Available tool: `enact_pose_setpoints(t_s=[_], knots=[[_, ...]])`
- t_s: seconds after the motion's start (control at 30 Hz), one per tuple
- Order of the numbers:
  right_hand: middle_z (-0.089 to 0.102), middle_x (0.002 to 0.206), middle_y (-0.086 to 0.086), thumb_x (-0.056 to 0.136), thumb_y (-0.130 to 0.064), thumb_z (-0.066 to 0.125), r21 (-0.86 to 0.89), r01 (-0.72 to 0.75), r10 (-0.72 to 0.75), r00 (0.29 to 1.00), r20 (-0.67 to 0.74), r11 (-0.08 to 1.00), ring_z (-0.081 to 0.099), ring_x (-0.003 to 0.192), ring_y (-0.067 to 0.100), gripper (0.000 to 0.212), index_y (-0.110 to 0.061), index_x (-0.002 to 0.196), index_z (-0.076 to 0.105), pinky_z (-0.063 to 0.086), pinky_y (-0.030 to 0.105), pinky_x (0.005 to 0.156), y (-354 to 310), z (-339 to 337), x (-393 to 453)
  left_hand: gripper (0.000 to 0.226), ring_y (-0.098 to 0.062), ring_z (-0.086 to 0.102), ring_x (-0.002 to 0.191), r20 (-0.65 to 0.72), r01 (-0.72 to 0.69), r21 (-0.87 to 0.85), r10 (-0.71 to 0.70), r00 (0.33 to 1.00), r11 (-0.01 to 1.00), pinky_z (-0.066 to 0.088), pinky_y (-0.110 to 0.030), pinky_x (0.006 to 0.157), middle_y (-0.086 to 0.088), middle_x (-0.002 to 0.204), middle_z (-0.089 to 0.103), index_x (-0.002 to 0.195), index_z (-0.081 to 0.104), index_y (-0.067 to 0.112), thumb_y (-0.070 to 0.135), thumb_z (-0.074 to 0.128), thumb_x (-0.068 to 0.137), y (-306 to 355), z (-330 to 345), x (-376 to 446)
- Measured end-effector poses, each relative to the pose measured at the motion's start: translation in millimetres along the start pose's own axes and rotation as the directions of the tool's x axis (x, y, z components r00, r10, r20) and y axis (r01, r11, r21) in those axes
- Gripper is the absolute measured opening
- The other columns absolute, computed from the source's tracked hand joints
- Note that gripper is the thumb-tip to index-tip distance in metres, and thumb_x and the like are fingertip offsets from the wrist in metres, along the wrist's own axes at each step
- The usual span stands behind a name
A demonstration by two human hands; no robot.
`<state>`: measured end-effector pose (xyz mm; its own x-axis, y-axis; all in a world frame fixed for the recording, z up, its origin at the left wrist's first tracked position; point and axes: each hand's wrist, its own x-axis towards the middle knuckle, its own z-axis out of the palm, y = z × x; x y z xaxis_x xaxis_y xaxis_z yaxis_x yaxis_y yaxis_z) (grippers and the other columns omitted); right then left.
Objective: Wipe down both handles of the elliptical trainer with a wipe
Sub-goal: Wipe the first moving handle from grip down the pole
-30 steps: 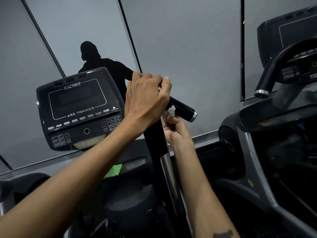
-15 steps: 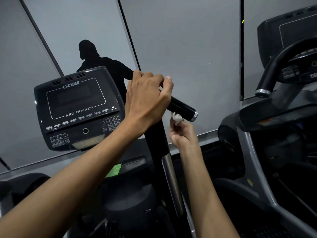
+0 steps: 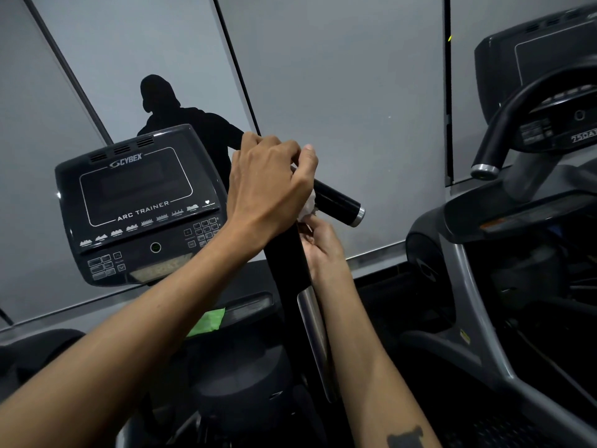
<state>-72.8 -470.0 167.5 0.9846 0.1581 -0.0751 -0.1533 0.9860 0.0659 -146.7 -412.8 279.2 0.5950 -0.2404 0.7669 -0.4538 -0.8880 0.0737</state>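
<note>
Your left hand (image 3: 269, 185) is wrapped over the bend of the handle (image 3: 337, 202), fingers curled round the top, thumb hooked over the far side. It's a full clamp, steadying the bar.

Your right hand (image 3: 318, 245) sits just below that grip, against the right side of the upright section. Its fingertips pinch the wipe (image 3: 308, 206), a small crumpled white wad pushed up into the crook right under your left palm, touching the handle where the stub end branches off. Most of the wipe is hidden behind your left hand, so I can't tell how much of it is in contact.

Handling judgement:
- The wipe is light, soft and probably damp. It'll bunch and shed contact area if only pinched, so flatten it across the fingers and wrap it round the tube.
- The handle is rigid with a smooth black coating that looks slick. The pivoting arm may swing, so hold on with the left.
- The stub beyond your grip, out to the chrome end cap (image 3: 357, 216), looks like the next stretch to cover.
- The patch under your left palm can't be wiped until you shift that hand down the upright.

The other handle is not in view, and I judge it not yet done.
</note>
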Motion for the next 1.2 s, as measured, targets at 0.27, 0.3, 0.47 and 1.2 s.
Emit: enact_pose_setpoints(t_s=[0.27, 0.3, 0.47, 1.2], knots=[[0.073, 0.092, 0.013, 0.089, 0.017, 0.05, -0.363, 0.462, -0.386, 0.884, 0.265, 0.809, 0.072, 0.076, 0.013, 0.028, 0.003, 0.108, 0.065, 0.058, 0.022, 0.069, -43, -3, -59, 0.048, -0.018, 0.039, 0.101, 0.004, 0.021, -0.014, -0.021, 1.0, 1.0, 0.032, -0.033, 0.082, 0.002, 0.083, 0.056, 0.079, 0.065, 0.017, 0.047, 0.032, 0.096, 1, 0, 1], [0.074, 0.096, 0.013, 0.09, 0.015, 0.055, -0.429, 0.582, -0.509, 0.813, 0.282, 0.691, 0.071, 0.081, 0.015, 0.029, -0.003, 0.107, 0.07, 0.059, 0.024, 0.072, -49, 2, -62, 0.046, -0.018, 0.038, 0.101, 0.005, 0.021, -0.008, -0.021, 1.0, 1.0, 0.031, -0.033, 0.082, 0.002, 0.083, 0.055, 0.077, 0.063, 0.019, 0.047, 0.032, 0.097, 1, 0, 1], [0.073, 0.096, 0.007, 0.085, -0.002, 0.065, -0.722, 0.597, -0.702, 0.343, 0.624, -0.35, 0.066, 0.083, 0.019, 0.025, -0.014, 0.1, 0.081, 0.055, 0.039, 0.085, -66, 24, -32, 0.039, -0.022, 0.043, 0.105, 0.009, 0.008, 0.007, -0.008, 1.0, 1.0, 0.033, -0.034, 0.085, 0.002, 0.085, 0.056, 0.075, 0.057, 0.023, 0.047, 0.034, 0.097, 2, 0, 0], [0.072, 0.097, 0.015, 0.102, -0.018, 0.047, -0.508, 0.402, -0.227, 0.569, 0.79, -0.762, 0.058, 0.086, 0.04, 0.018, -0.014, 0.098, 0.064, 0.036, 0.037, 0.064, -48, 26, -26, 0.037, -0.017, 0.038, 0.097, 0.016, 0.041, -0.02, -0.04, 0.999, 0.999, 0.034, -0.038, 0.087, 0.004, 0.082, 0.057, 0.072, 0.053, 0.027, 0.05, 0.038, 0.096, 6, -2, 0]])
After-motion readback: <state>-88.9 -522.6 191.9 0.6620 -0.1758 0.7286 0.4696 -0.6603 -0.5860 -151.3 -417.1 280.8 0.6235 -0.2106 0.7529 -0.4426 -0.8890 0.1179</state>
